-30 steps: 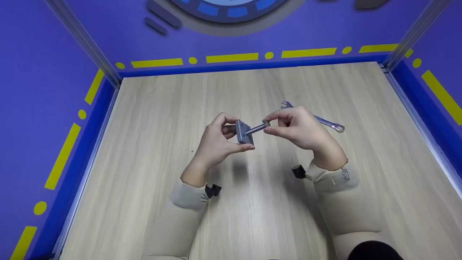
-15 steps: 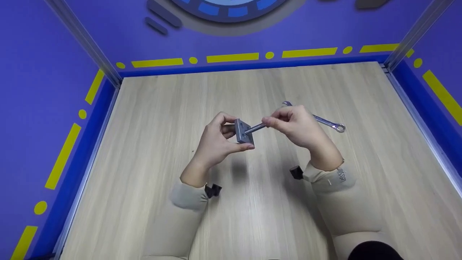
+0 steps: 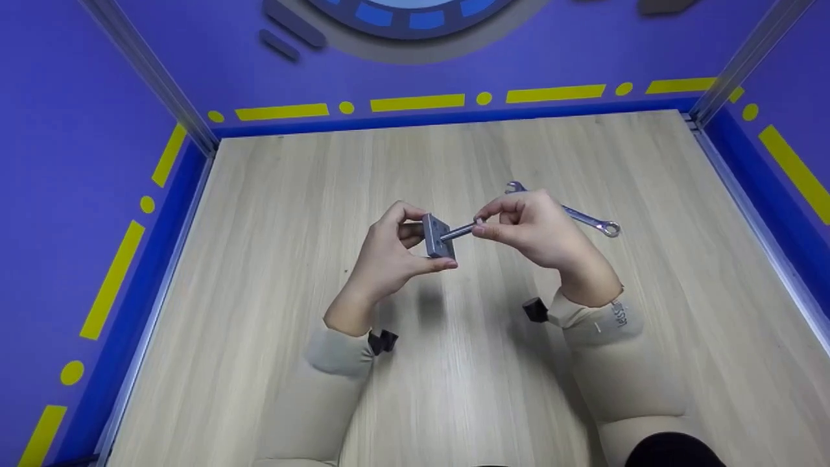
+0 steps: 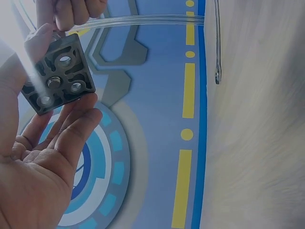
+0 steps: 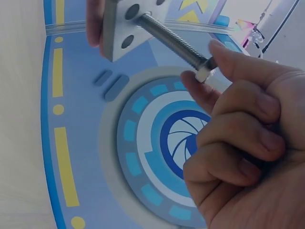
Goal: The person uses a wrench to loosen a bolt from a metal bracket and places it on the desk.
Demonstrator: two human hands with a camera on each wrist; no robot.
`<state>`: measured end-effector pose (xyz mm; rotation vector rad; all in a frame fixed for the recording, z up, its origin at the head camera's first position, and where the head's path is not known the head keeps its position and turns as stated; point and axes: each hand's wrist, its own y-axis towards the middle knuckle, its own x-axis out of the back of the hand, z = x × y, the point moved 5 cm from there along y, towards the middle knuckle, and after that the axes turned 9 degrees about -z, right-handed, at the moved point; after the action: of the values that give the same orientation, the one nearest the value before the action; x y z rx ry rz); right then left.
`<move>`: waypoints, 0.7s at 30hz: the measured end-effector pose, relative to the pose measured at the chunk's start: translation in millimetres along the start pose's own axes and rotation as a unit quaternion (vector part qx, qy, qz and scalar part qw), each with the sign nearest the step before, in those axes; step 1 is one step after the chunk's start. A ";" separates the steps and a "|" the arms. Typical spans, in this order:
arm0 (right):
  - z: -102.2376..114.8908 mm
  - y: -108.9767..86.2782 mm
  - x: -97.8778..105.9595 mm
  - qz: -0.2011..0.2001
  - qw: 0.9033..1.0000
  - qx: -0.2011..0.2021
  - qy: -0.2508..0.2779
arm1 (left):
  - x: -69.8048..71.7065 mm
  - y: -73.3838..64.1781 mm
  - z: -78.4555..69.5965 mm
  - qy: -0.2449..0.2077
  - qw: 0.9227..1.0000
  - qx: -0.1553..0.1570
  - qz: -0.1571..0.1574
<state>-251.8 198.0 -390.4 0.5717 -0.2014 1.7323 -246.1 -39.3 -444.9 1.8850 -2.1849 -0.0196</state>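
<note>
My left hand (image 3: 389, 256) holds a small grey metal plate (image 3: 438, 236) by its edges, between thumb and fingers, above the table. A long threaded bolt (image 3: 459, 231) stands out from the plate's middle toward the right. Its hex head (image 5: 204, 71) is pinched by the thumb and a finger of my right hand (image 3: 541, 230), whose other fingers are curled in. The left wrist view shows the plate's recessed back (image 4: 59, 74), with several holes and the bolt's threaded end (image 4: 54, 82) in the centre one. Behind my right hand lies a combination wrench (image 3: 587, 219), its middle partly hidden.
The wooden table (image 3: 292, 214) meets a blue back wall (image 3: 545, 55) with yellow marks. Side walls and metal frame rails (image 3: 765, 240) bound it left and right. Small black devices (image 3: 535, 310) sit at both sleeve cuffs.
My right thumb and fingers roll back and forth at the bolt head, sliding past each other half a second ago and back now. The left hand and plate stay nearly still.
</note>
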 end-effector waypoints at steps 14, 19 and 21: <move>3.4 -5.5 0.3 0.014 0.998 0.050 0.024 | 0.2 1.4 3.6 -0.009 1.000 0.013 0.008; 3.5 -4.5 3.4 -0.012 0.999 0.038 -0.003 | 0.8 0.4 2.0 -0.009 1.000 0.011 0.005; 2.3 -3.4 4.0 -0.027 0.999 0.024 -0.023 | 1.1 0.1 1.5 -0.011 1.000 0.009 0.003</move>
<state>-248.5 201.3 -387.1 0.6473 -0.1756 1.6770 -246.6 -40.5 -446.1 1.8969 -2.2118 -0.0188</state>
